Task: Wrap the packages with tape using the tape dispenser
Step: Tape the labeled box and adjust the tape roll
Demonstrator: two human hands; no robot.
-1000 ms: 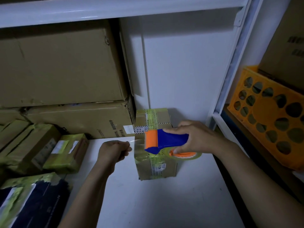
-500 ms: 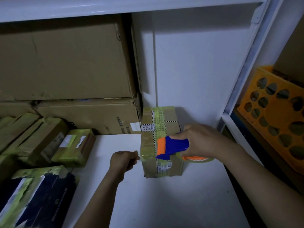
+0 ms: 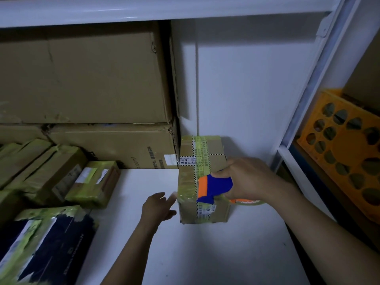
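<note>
A small cardboard package (image 3: 202,159) with yellow-green tape bands stands on the white shelf (image 3: 205,254). My right hand (image 3: 246,178) grips the blue and orange tape dispenser (image 3: 213,187), whose orange end lies against the package's top near its front left edge. The tape roll (image 3: 245,202) shows under that hand. My left hand (image 3: 159,205) is beside the package's left face with fingers spread, fingertips at the taped edge; the fingers are blurred.
Large cardboard boxes (image 3: 86,79) are stacked behind on the left. Several taped packages (image 3: 92,183) lie at the left, and a dark parcel (image 3: 47,245) at the lower left. A white upright post (image 3: 304,95) and an orange perforated crate (image 3: 347,145) stand to the right.
My left hand went from a pinching fist holding a stretched tape end to spread fingers at the package's left side. The dispenser moved down onto the package's top.
</note>
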